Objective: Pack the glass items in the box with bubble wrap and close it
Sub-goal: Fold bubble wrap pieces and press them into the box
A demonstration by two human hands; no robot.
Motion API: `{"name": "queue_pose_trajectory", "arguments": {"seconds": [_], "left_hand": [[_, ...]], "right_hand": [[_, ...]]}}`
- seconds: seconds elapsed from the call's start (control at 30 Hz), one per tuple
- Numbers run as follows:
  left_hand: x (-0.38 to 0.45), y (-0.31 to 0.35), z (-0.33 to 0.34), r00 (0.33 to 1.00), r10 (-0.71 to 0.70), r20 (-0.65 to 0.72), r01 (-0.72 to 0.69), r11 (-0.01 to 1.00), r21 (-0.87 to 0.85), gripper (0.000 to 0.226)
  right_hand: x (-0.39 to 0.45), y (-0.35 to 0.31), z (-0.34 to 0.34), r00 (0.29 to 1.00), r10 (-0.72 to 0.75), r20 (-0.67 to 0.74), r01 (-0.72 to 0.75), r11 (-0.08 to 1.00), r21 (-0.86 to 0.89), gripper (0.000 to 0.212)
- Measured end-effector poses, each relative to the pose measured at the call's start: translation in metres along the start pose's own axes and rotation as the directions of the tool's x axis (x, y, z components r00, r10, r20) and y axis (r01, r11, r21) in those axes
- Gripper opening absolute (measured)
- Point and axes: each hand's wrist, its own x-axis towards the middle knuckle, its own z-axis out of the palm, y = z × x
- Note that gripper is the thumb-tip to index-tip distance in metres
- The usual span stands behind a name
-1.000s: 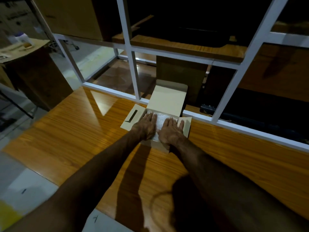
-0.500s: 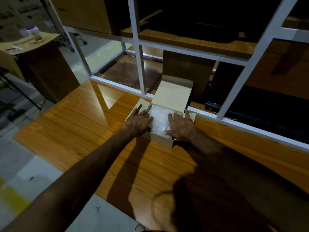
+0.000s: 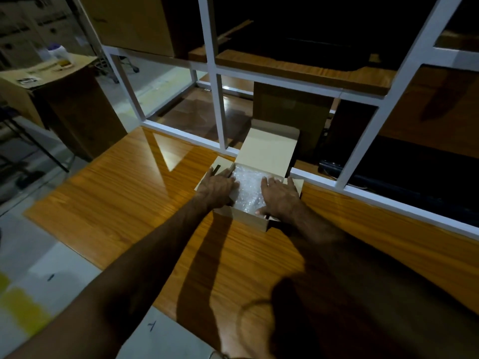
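Neither grip pinches anything: the left hand (image 3: 216,187) lies flat with fingers spread over the left side flap (image 3: 210,170) and left rim of the cardboard box (image 3: 252,221), and the right hand (image 3: 278,195) lies flat with fingers spread on the right rim, its thumb pointing in toward the box's inside. Between the two hands, the bubble wrap (image 3: 247,187) fills the open box; what lies under it cannot be seen. The box's lid (image 3: 268,151) stands up at the 12 o'clock side, leaning toward the white frame (image 3: 220,104) behind. The box sits on the wooden bench (image 3: 129,203), near its far edge, at about 12 o'clock from the person. At 10 o'clock, well apart, stands a large carton (image 3: 51,81) with a white bottle (image 3: 58,51) on top.
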Motion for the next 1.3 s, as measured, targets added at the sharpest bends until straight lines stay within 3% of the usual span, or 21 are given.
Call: {"name": "queue_pose_trajectory", "arguments": {"seconds": [0.17,0.23,0.37,0.7,0.83,0.93,1.0,1.07,1.13,1.2,1.3], "left_hand": [[-0.008,-0.007,-0.008,0.997,-0.067,0.029,0.073,0.942,-0.328,0.066],[-0.01,-0.004,-0.009,0.997,-0.079,-0.006,0.071,0.922,-0.382,0.076],[-0.007,0.008,0.003,1.0,-0.017,-0.01,0.014,0.972,-0.236,0.098],[0.007,0.016,0.007,0.994,-0.003,0.11,0.02,0.987,-0.159,0.091],[-0.003,0.012,0.012,1.0,-0.013,0.024,0.02,0.958,-0.286,0.09],[-0.021,0.007,0.025,0.987,-0.084,-0.14,0.013,0.896,-0.443,0.083],[-0.033,0.006,0.03,0.953,-0.166,-0.252,0.014,0.858,-0.513,0.077],[-0.043,0.008,0.036,0.903,-0.271,-0.335,-0.004,0.773,-0.635,0.073],[-0.054,0.014,0.038,0.814,-0.422,-0.399,-0.057,0.625,-0.778,0.063],[-0.058,0.019,0.04,0.705,-0.587,-0.397,-0.072,0.498,-0.864,0.054],[-0.048,0.012,0.042,0.605,-0.757,-0.245,0.004,0.311,-0.95,0.054]], "right_hand": [[0.0,0.017,-0.01,0.997,-0.056,0.048,0.048,0.985,0.167,0.102],[0.004,0.012,-0.01,0.998,-0.032,0.052,0.024,0.99,0.142,0.11],[0.004,-0.003,0.006,1.0,0.014,-0.016,-0.014,0.999,0.035,0.122],[0.004,-0.01,0.003,0.997,0.054,0.047,-0.056,0.997,0.05,0.124],[-0.014,-0.001,0.002,0.999,-0.011,-0.049,0.014,0.998,0.068,0.108],[-0.04,0.003,0.009,0.975,0.003,-0.223,0.044,0.978,0.203,0.087],[-0.053,0.004,0.021,0.923,0.087,-0.374,0.039,0.948,0.315,0.075],[-0.067,0.0,0.034,0.846,0.224,-0.483,0.027,0.888,0.46,0.068],[-0.078,-0.006,0.042,0.77,0.387,-0.508,-0.021,0.811,0.585,0.067],[-0.081,-0.013,0.042,0.713,0.575,-0.402,-0.109,0.657,0.746,0.071],[-0.068,-0.014,0.043,0.669,0.741,-0.057,-0.195,0.249,0.949,0.071]]}}
